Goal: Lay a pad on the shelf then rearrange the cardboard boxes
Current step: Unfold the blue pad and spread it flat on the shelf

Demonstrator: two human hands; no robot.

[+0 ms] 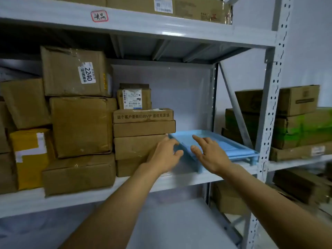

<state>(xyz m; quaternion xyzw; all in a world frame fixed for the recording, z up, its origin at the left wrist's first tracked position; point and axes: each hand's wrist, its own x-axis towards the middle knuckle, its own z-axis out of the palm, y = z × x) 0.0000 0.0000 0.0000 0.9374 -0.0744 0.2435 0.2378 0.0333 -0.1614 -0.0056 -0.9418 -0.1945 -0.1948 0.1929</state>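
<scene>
A light blue plastic pad (231,147) lies flat on the right part of the grey metal shelf (179,180), reaching back toward the rear wall. My left hand (164,155) hovers at the pad's near left corner with fingers loosely spread, beside a stack of flat cardboard boxes (142,130). My right hand (209,152) is spread over the pad's near edge, fingers straight, holding nothing. More cardboard boxes (80,126) fill the shelf's left half, one bearing a "2240" label (87,72).
A yellow-taped box (30,157) stands at the far left. The upright post (269,112) bounds the shelf on the right, with green-marked boxes (298,130) on the neighbouring rack. Boxes also sit on the shelf above (188,8) and on lower levels (296,187).
</scene>
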